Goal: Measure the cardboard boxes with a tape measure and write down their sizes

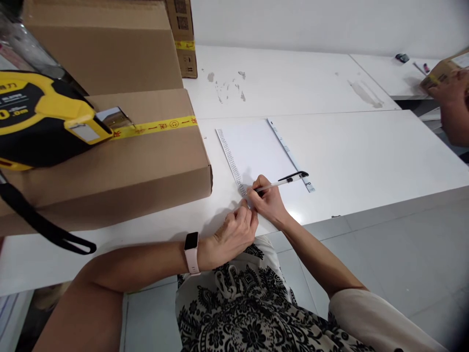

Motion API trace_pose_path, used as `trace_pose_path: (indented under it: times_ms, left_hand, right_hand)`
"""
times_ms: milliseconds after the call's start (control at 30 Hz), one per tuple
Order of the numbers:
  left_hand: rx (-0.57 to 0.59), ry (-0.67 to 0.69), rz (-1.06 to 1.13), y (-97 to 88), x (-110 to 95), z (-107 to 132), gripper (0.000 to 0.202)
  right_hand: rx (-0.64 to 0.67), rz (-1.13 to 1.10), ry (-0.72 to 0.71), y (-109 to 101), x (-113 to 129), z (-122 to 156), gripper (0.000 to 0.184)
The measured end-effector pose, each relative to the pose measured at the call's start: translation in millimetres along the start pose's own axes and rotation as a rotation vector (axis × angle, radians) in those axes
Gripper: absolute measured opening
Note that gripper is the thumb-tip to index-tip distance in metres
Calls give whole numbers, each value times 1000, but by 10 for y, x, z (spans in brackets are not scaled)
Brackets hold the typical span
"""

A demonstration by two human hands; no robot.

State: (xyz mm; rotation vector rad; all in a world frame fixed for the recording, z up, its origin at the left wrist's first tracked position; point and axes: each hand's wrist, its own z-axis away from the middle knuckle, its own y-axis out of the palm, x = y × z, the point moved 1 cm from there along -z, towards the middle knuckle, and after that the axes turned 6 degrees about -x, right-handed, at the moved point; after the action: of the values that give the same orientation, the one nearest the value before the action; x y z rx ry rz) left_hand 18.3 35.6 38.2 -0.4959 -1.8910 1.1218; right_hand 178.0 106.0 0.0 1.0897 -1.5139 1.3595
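Observation:
My right hand (269,200) is closed around a pen (274,185) with a clear barrel and a black clip, its tip down at the lower left of a sheet of white paper (256,151). A narrow band of small dark marks runs along the paper's left edge. Along its right edge lies a pale blue strip (289,152) with print on it. My left hand (236,230) rests beside the right one, fingers bent and pressed together at the paper's lower left corner. Part of that corner is hidden by my fingers. A smartwatch (191,250) is on my left wrist.
Cardboard boxes (157,161) with yellow tape fill the left of the white table (351,161). A yellow and black tape measure (44,117) with a black strap is close to the camera. At far right, another person's hand (452,90) touches a box (437,73).

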Motion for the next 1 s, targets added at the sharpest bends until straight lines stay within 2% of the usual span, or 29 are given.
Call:
trace_pose_path:
  times_ms: [1000]
  left_hand:
    - [51,0,115,-6,16,-24,50]
  right_hand:
    - [-37,4,14,-3,37,-2,23]
